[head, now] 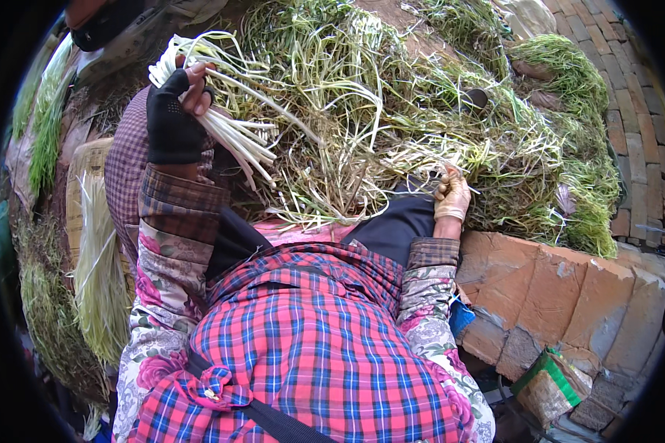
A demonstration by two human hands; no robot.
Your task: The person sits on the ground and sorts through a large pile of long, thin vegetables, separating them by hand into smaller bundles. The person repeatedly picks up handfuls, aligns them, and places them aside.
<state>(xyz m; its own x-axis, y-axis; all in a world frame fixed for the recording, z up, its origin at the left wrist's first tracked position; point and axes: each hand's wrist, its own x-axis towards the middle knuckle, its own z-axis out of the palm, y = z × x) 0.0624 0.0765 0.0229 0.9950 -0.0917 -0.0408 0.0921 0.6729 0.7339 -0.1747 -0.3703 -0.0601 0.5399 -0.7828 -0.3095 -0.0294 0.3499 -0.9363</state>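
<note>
In a black fingerless glove, my left hand (180, 113) is raised at the upper left. It grips a bundle of pale stalks (235, 138), which look like blanched chives or a similar leafy vegetable. Their white ends slant down to the right, and the limp tops fold over above my fingers. One longer strand hangs out towards the heap. My right hand (451, 198) wears a thin pale glove and is curled over my right thigh at the heap's edge. Thin withered leaf strands (424, 166) show at its fingertips; the pinch itself is partly hidden.
A large heap of tangled green and yellowed leaves (332, 99) spreads before me. At left, a sorted pale bundle (101, 271) lies against a cardboard piece (88, 158). Greener bundles (50, 127) lie beyond. A low brick ledge (543, 288) runs at right, with a torn packet (551, 385) below.
</note>
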